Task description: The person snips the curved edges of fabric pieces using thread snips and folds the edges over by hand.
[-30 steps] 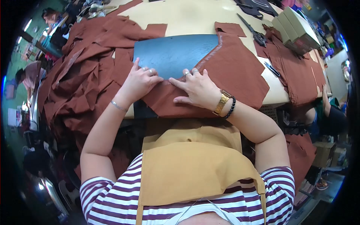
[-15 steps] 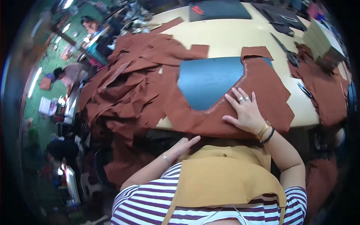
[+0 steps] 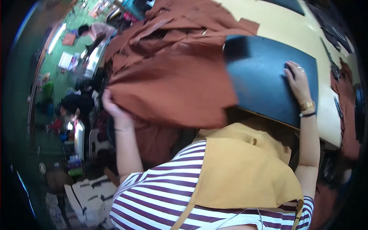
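Observation:
At the left, my left hand (image 3: 112, 105) grips the edge of a rust-brown cloth piece (image 3: 180, 86), which is stretched out and blurred by motion. The cloth hangs over the table's front edge, beside a dark blue-black board (image 3: 274, 76). Over the right part of that board is my right hand (image 3: 297, 76), its fingers curled; whether anything is between them is hidden. More rust-brown cloth (image 3: 184, 17) lies in a crumpled heap behind the held piece.
On the pale table (image 3: 327, 126), large scissors (image 3: 332, 63) and small snips (image 3: 337, 106) lie at the right, near another rust-brown cloth stack (image 3: 349, 134). Dark cloth (image 3: 329, 23) is at the back right. A person (image 3: 97, 32) bends over a work surface at the far left.
The cloth piece has come off the board and moved left with my left hand. My right hand has curled its fingers over the bared board. The view has turned left.

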Demonstrator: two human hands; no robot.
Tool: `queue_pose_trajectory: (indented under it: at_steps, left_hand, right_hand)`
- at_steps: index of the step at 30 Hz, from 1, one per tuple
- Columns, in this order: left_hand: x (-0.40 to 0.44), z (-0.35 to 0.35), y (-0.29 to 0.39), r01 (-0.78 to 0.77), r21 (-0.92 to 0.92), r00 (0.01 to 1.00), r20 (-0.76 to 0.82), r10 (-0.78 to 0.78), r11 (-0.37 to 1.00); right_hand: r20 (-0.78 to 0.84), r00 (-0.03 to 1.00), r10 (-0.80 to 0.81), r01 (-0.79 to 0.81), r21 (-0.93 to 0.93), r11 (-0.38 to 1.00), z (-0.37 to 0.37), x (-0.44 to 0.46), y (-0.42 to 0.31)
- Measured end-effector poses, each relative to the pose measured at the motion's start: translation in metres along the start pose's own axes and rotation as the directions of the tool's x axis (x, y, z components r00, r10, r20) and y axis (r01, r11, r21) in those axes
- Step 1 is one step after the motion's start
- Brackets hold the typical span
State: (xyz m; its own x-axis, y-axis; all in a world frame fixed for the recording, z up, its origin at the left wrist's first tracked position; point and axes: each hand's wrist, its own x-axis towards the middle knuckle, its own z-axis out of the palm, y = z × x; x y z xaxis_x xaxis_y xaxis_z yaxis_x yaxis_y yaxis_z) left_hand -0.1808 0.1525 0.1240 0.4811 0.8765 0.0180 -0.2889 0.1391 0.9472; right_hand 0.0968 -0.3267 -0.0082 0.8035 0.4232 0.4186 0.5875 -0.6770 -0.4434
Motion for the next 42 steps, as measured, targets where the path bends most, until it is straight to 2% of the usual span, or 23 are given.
queue_pose_trajectory:
  at_steps: [2,4,6,9,11,12,14,15,17,19,20,21,23,25,26,28,30,32,34,36,39,40,42]
  left_hand:
    - [0.044,-0.072,0.054,-0.098,0.058,0.987,-0.118,0.104,0.994]
    - [0.072,-0.14,0.111,-0.286,0.21,0.867,-0.359,0.346,0.935]
    - [0.083,-0.192,0.16,-0.497,0.347,0.641,-0.471,0.607,0.795]
    - [0.058,-0.191,0.196,-0.533,0.605,0.371,-0.461,0.806,0.591]
    - [0.063,-0.205,0.202,-0.074,0.939,0.434,-0.274,0.858,0.337]
    - [0.069,-0.209,0.203,0.155,0.979,0.497,-0.193,0.846,0.132]
    - [0.082,-0.189,0.168,0.36,0.917,0.612,-0.095,0.785,-0.17]
    - [0.089,-0.183,0.143,0.349,0.901,0.676,-0.051,0.735,-0.259]
    - [0.142,-0.228,0.074,0.112,0.929,0.782,0.137,0.607,-0.354]
    - [0.133,-0.204,-0.008,0.013,0.995,0.989,0.003,0.149,-0.103]
    - [0.113,-0.186,-0.045,0.178,0.979,0.974,-0.161,-0.161,0.102]
    - [0.093,-0.166,-0.082,0.417,0.892,0.839,-0.305,-0.451,0.174]
    - [0.074,-0.199,-0.18,0.522,0.764,0.82,-0.326,-0.47,0.379]
    - [0.072,-0.218,-0.241,0.555,0.537,0.822,-0.474,-0.317,0.636]
    - [0.082,-0.219,-0.259,0.46,0.422,0.813,-0.554,-0.179,0.782]
    - [0.105,-0.204,-0.264,-0.016,0.411,0.708,-0.639,0.3,0.912]
    - [0.127,-0.181,-0.239,-0.353,0.595,0.512,-0.523,0.681,0.722]
    - [0.114,-0.091,-0.161,-0.271,0.812,0.544,-0.314,0.778,0.517]
    - [0.117,-0.006,-0.116,-0.668,0.618,0.54,0.02,0.842,0.414]
    - [0.11,0.072,-0.107,-0.724,0.399,0.685,0.321,0.655,0.562]
    - [0.093,0.179,-0.138,-0.83,0.331,0.524,0.738,0.426,0.449]
    - [0.091,0.208,-0.157,-0.903,0.23,0.371,0.842,0.391,0.362]
    - [0.09,0.254,-0.199,-0.932,0.274,0.325,0.921,0.213,0.237]
  right_hand:
    - [0.031,0.999,-0.012,0.011,0.042,0.999,0.0,-0.001,0.004]
    - [0.065,0.998,-0.024,0.024,0.001,1.0,-0.001,-0.003,0.003]
    - [0.091,0.995,-0.031,0.029,0.017,0.999,0.002,-0.002,0.009]
    - [0.098,0.995,-0.02,0.019,0.013,1.0,0.007,-0.002,0.018]
    - [0.105,0.994,-0.014,0.014,0.005,1.0,0.009,-0.004,0.025]
    - [0.104,0.995,-0.008,0.007,0.01,1.0,0.01,-0.004,0.026]
    - [0.099,0.995,-0.01,0.008,0.025,1.0,0.01,-0.003,0.025]
    - [0.094,0.995,-0.015,0.012,0.033,0.999,0.01,-0.003,0.024]
    - [0.09,0.996,-0.022,0.019,0.039,0.999,0.007,-0.004,0.02]
    - [0.079,0.997,-0.028,0.026,0.027,0.999,0.002,-0.003,0.012]
    - [0.073,0.997,-0.032,0.03,0.024,0.999,-0.001,-0.003,0.005]
    - [0.066,0.998,-0.021,0.019,0.029,0.999,-0.002,-0.004,0.002]
    - [0.033,0.999,-0.011,0.011,0.006,1.0,-0.005,-0.005,-0.003]
    - [0.004,1.0,-0.029,0.029,-0.01,1.0,-0.003,-0.005,-0.002]
    - [0.003,1.0,-0.02,0.02,-0.001,1.0,-0.003,-0.006,-0.003]
    - [0.012,1.0,0.024,-0.023,-0.016,1.0,-0.004,-0.006,-0.007]
    - [0.014,0.999,0.047,-0.047,-0.009,0.999,-0.006,-0.006,-0.01]
    - [0.014,0.998,0.055,-0.055,-0.007,0.998,-0.005,-0.005,-0.009]
    - [0.019,0.997,0.08,-0.08,-0.011,0.997,-0.006,-0.005,-0.011]
    - [-0.002,0.998,0.06,-0.06,-0.018,0.998,-0.007,-0.006,-0.012]
    - [-0.029,0.999,0.031,-0.031,-0.002,1.0,-0.008,-0.004,-0.011]
    - [-0.038,0.999,0.025,-0.025,0.004,1.0,-0.007,-0.005,-0.01]
    - [-0.058,0.998,0.009,-0.009,0.005,1.0,-0.006,-0.006,-0.005]
